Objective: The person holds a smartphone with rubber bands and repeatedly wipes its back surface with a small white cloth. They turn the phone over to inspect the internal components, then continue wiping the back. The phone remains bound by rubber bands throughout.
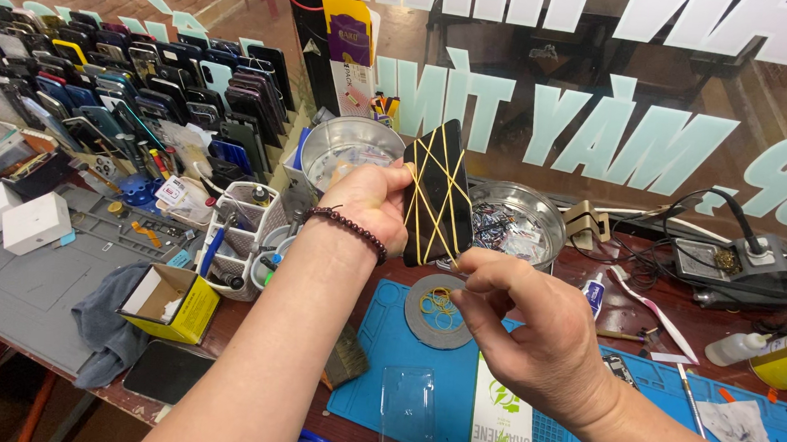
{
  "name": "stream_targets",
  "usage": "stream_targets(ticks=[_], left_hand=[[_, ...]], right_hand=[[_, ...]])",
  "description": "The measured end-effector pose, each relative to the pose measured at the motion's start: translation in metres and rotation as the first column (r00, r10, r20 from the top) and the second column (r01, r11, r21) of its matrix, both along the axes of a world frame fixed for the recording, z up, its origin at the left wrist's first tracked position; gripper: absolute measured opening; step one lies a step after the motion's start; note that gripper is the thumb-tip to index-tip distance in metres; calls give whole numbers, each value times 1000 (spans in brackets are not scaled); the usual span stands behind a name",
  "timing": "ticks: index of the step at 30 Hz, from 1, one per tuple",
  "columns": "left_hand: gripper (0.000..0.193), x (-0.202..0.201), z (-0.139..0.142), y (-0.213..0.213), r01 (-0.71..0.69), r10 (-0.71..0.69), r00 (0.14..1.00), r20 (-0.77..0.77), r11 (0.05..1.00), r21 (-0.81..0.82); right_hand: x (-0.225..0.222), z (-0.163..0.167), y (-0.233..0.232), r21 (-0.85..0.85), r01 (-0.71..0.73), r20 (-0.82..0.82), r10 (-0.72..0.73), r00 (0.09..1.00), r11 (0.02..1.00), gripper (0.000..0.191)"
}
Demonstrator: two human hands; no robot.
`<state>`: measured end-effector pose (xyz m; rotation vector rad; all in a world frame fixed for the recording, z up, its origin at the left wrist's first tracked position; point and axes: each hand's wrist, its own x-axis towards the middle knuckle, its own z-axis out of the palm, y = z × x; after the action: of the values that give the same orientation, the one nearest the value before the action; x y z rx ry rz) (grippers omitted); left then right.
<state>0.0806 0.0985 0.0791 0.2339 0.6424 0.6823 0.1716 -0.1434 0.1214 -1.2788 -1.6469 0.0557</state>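
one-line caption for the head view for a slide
Left hand holds a black phone crisscrossed with yellow rubber bands; right hand pinches its lower edge.

You are holding a flat black phone (439, 196) criss-crossed with thin yellow rubber bands (433, 189); near you a blue silicone mat (457, 373) is lying, a yellow cardboard box (171, 305) sitting left.

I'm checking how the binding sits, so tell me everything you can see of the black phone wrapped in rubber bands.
The black phone is a flat, glossy dark slab held upright above the blue mat. Thin yellow rubber bands criss-cross its face. The left hand grips its left edge; the right hand pinches at its lower end. No screen image shows.
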Motion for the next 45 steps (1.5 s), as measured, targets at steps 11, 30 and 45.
stream_targets(ticks=[11, 30, 45], left_hand=[[29, -14, -5, -11, -181, 200, 972, -121, 972, 152], [11, -40, 32, -86, 107, -10, 986, -167, 808, 580], [40, -38, 39, -114, -10, -127, 953, 275, 894, 447]], right_hand=[[5, -23, 0, -72, 14, -307, -36, 951, 997, 17], [27, 6, 35, -408, -36, -563, -220, 797, 912, 36], [20, 26, 22, 331, 224, 346, -339, 875, 917, 25]])
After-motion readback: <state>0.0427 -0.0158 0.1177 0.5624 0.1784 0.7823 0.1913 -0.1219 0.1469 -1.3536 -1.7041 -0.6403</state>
